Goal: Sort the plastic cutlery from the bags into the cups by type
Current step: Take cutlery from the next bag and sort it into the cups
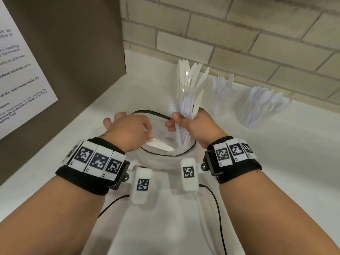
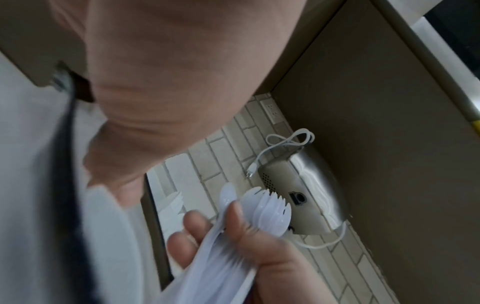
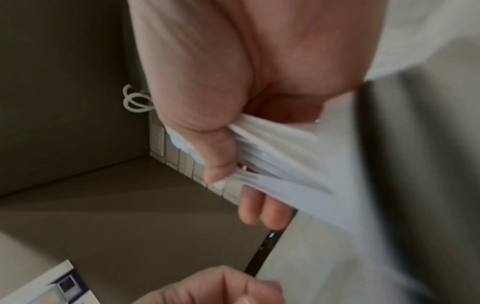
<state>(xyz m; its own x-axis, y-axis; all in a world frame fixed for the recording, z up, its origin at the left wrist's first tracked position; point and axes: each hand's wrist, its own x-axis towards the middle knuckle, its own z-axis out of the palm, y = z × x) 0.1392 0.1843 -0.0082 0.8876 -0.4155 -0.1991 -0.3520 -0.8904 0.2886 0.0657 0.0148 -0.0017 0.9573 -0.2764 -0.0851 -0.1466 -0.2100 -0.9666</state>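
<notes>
My right hand [image 1: 176,122] grips a bundle of white plastic forks [image 1: 185,107], with one cream knife among them, above a clear bag [image 1: 147,113] with a dark rim. The left wrist view shows the fork tines [image 2: 262,207] fanned out above those fingers [image 2: 197,224]. In the right wrist view my thumb [image 3: 221,160] clamps the handles [image 3: 280,156]. My left hand [image 1: 127,126] hovers over the bag's left side with fingers spread, holding nothing I can see. A flat white piece [image 1: 160,145] lies in the bag. Behind stand three clear cups: knives [image 1: 189,83], forks [image 1: 220,92], spoons [image 1: 261,107].
A brown panel [image 1: 73,52] with a paper notice [image 1: 20,76] walls off the left side. A brick wall [image 1: 239,43] runs close behind the cups. A silver appliance [image 2: 298,185] with a white cord hangs on that wall. The white counter [image 1: 276,162] extends to the right.
</notes>
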